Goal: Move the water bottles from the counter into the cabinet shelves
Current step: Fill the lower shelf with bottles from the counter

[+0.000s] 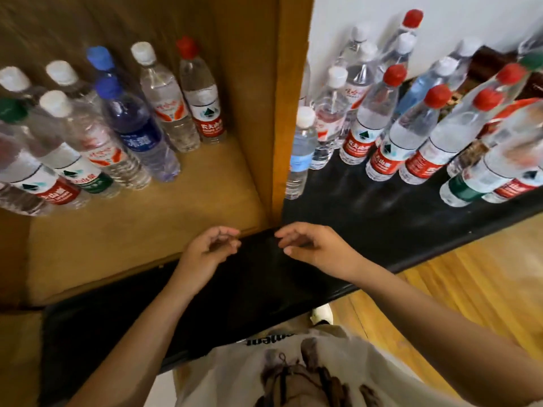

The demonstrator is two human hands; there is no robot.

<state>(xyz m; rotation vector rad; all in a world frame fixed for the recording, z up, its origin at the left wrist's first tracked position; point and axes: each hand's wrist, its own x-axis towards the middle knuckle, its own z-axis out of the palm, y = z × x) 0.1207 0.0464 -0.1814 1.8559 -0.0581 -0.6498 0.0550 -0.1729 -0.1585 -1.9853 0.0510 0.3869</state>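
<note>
From the head camera, both hands hang over the near edge of the black counter (367, 218), empty. The left hand (210, 249) has its fingers loosely curled and grasps nothing; the right hand (311, 245) is the same, fingers relaxed and bent, nothing between them. The two hands are near each other, fingertips not touching, just in front of the wooden cabinet side panel (289, 113).

Many water bottles stand upright along the far edge of the counter, against the white wall (367, 13), most with red caps, some white. One blue-label bottle (301, 154) stands at the counter's left end, just beside the panel.

Left of the panel, the cabinet shelf (132, 230) carries a group of bottles toward its back: a red-cap bottle (202, 92) nearest the back right corner, a dark blue bottle (136, 127) near the middle, others to the left.

A light printed shirt (279, 371) and wooden floor (455, 289) show below.
</note>
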